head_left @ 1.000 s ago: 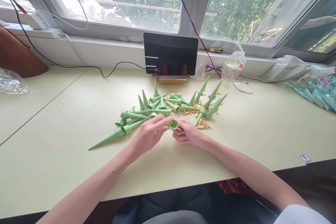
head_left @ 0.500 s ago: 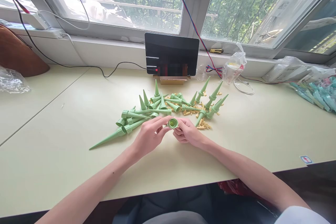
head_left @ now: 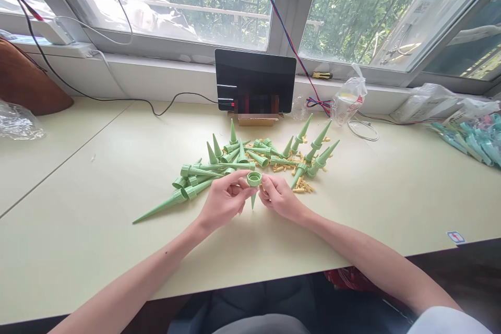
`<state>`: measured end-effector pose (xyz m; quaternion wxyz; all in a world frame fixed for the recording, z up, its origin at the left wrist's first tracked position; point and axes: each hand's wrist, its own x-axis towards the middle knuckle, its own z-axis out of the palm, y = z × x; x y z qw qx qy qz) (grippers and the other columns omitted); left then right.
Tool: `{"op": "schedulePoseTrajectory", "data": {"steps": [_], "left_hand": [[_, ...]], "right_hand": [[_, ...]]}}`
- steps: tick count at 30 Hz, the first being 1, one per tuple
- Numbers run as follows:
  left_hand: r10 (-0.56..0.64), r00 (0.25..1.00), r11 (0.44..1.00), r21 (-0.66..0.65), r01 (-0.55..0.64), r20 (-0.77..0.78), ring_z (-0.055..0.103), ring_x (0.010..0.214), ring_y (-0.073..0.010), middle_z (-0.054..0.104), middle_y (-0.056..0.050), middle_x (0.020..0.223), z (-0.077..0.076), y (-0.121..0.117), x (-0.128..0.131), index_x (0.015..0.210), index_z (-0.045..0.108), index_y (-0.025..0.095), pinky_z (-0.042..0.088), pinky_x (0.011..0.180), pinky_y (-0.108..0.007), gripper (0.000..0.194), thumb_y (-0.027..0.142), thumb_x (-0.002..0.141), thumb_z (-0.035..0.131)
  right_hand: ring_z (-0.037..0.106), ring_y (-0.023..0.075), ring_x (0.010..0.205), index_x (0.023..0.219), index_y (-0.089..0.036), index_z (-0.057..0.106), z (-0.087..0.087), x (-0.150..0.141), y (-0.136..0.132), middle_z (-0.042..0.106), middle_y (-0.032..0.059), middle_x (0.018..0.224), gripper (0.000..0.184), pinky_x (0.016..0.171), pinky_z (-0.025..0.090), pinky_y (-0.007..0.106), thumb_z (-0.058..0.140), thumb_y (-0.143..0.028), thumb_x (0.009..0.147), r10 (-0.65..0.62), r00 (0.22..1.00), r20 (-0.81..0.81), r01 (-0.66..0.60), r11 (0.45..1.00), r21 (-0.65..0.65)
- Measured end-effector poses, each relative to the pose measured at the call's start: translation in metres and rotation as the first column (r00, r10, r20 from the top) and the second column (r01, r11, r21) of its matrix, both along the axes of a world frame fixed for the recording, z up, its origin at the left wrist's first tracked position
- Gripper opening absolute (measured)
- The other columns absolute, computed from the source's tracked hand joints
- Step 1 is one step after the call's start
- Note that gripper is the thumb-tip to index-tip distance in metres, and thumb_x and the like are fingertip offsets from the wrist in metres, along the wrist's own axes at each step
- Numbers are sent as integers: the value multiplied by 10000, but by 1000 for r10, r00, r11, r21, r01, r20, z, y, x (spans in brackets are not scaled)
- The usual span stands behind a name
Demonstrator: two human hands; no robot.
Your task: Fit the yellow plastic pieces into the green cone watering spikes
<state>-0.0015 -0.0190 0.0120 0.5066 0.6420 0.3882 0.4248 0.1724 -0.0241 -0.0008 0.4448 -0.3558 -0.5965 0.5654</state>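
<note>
My left hand (head_left: pixel 227 197) pinches a green plastic watering spike (head_left: pixel 254 180) by its ribbed collar. Its open round mouth faces up towards me, and the pointed tip hangs below the fingers. Right beside the collar, my right hand (head_left: pixel 282 197) is closed, with thumb and forefinger pressed together close to the rim. What those fingers hold is too small and hidden to make out. Just beyond both hands lies a pile of similar green spikes (head_left: pixel 217 167), some upright and some on their sides. Small yellow plastic pieces (head_left: pixel 303 186) are scattered among and beside them.
A dark-screened tablet (head_left: pixel 255 78) leans on a cardboard stand (head_left: pixel 258 121) behind the pile. Cables run along the back of the table (head_left: pixel 94 182). A plastic bag with a cup (head_left: pixel 349 100) and bagged teal items (head_left: pixel 475 141) lie towards the right.
The spike has tipped from pointing away from me to mouth up, tip down. My left fingers have shifted their grip on the collar; my right hand stays close beside it.
</note>
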Motion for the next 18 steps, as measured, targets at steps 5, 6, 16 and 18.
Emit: {"op": "schedulePoseTrajectory", "data": {"steps": [5,6,16,18], "left_hand": [[-33,998,980,-195,42,52,422,339,-47,594,38,656,3,1,1,1094,575,198,301,345,-189,349,396,835,699],[-37,997,974,-221,50,63,413,340,-45,589,43,636,3,1,1,1083,568,195,297,351,-188,356,402,829,708],[-15,965,820,-549,162,262,253,352,-18,403,112,444,7,3,3,857,506,183,191,360,-160,384,403,741,798],[-54,955,781,-584,222,292,217,360,-12,362,114,438,8,5,1,824,530,168,167,358,-160,351,400,758,784]], "right_hand": [[292,79,418,669,-228,338,-5,-1,2,294,-83,506,478,415,245,239,388,-596,971,-41,997,68,38,998,50],[303,85,428,666,-227,344,-6,0,2,313,-75,508,477,429,259,243,373,-585,980,-58,993,100,50,996,77],[349,125,533,701,-220,363,-10,7,5,405,-25,611,417,559,291,270,285,-459,1033,-206,906,370,48,918,394],[301,126,534,703,-223,326,-9,9,6,374,-30,620,378,562,259,274,328,-418,1027,-218,890,399,22,897,440]]}}
